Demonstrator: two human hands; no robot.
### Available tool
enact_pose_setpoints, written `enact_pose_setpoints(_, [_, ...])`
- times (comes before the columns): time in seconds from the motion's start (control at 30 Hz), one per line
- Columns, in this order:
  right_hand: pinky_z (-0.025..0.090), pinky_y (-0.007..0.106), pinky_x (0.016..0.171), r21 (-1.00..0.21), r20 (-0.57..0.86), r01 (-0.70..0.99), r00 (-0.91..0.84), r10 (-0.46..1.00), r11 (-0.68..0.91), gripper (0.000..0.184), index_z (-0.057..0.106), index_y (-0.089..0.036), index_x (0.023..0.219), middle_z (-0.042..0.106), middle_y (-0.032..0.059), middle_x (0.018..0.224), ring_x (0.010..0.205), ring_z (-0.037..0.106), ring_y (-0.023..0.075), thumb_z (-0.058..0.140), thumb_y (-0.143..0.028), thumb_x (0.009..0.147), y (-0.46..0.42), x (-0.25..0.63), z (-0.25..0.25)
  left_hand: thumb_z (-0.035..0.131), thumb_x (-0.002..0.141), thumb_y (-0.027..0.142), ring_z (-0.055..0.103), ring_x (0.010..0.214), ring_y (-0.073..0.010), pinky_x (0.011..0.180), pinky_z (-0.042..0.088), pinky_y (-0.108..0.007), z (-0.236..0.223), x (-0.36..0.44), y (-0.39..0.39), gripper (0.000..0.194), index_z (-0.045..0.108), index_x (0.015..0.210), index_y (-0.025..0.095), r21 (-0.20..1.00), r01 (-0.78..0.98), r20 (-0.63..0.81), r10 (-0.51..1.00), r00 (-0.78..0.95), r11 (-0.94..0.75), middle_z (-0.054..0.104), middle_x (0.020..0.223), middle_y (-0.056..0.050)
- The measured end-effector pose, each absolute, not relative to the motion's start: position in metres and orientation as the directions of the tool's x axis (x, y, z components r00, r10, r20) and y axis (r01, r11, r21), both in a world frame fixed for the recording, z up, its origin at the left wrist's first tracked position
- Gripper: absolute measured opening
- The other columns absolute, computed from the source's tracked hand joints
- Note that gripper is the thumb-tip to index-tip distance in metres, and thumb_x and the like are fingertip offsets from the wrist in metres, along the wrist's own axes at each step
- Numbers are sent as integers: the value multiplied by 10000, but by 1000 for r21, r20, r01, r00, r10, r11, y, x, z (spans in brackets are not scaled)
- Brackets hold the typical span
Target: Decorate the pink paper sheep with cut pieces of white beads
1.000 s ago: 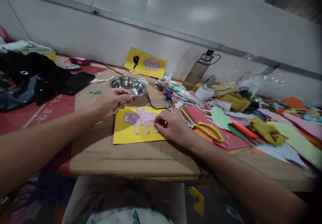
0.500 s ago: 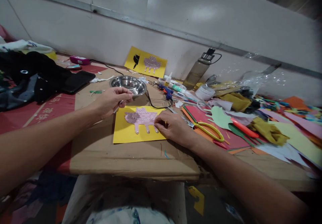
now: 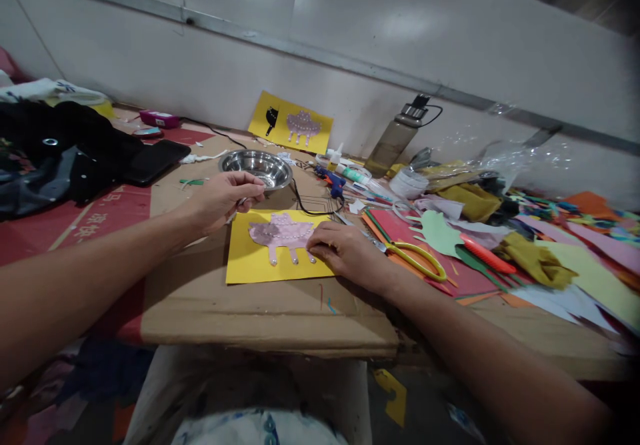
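Note:
A yellow card (image 3: 250, 268) lies flat on the cardboard, bearing a pink animal-shaped cutout (image 3: 283, 235) dotted with small pearl-like beads. My right hand (image 3: 347, 251) rests on the card's right side, its fingers pinched together at the cutout's right edge; whatever they hold is hidden. Above the card's upper left corner, in front of a shiny metal bowl (image 3: 235, 163), my left hand (image 3: 230, 198) is closed in a pinch. What sits between its fingertips is too small to make out.
Behind the bowl, a similar yellow card (image 3: 277, 135) leans against the wall. A blue glue gun (image 3: 336, 183) and a bottle (image 3: 395, 141) stand further right. Yellow-handled scissors (image 3: 420, 261) lie on coloured sheets right of my hand. A black phone (image 3: 160, 161) lies left.
The fingers of my right hand have closed closer together at the cutout's edge. My left hand keeps its pinch in about the same place.

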State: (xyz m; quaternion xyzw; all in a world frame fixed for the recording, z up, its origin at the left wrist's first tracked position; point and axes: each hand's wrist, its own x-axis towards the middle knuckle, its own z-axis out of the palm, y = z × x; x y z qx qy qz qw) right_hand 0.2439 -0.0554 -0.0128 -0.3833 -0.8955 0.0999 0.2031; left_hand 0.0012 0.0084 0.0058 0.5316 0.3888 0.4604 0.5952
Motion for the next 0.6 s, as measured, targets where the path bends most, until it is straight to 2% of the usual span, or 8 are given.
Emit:
enact_pose_setpoints(0.2, [472, 312, 755, -432, 318, 675, -507, 801, 599, 140, 677, -183, 902, 677, 71, 888, 842, 607, 178, 543, -206, 868, -60, 248, -12, 702, 687, 149, 494, 561, -77, 458, 263, -198, 6, 2, 8, 54, 650, 697, 137, 991, -135, 28, 966, 257, 8, 614, 678, -53])
enact_pose_setpoints(0.47, [483, 322, 776, -319, 335, 646, -608, 720, 694, 209, 691, -171, 892, 652, 101, 917, 866, 587, 189, 482, -177, 893, -67, 246, -16, 699, 683, 160, 444, 499, -58, 446, 261, -202, 7, 3, 6, 58, 655, 706, 131, 996, -92, 12, 968, 249, 11, 617, 678, -55])
enact_pose_setpoints(0.6, [488, 324, 785, -379, 375, 663, -527, 762, 646, 197, 671, -171, 981, 663, 98, 943, 883, 600, 187, 500, -180, 884, -72, 247, -18, 698, 675, 168, 419, 475, -57, 442, 253, -207, 5, 6, 3, 53, 653, 688, 143, 999, -51, 26, 968, 251, -14, 585, 620, -29])
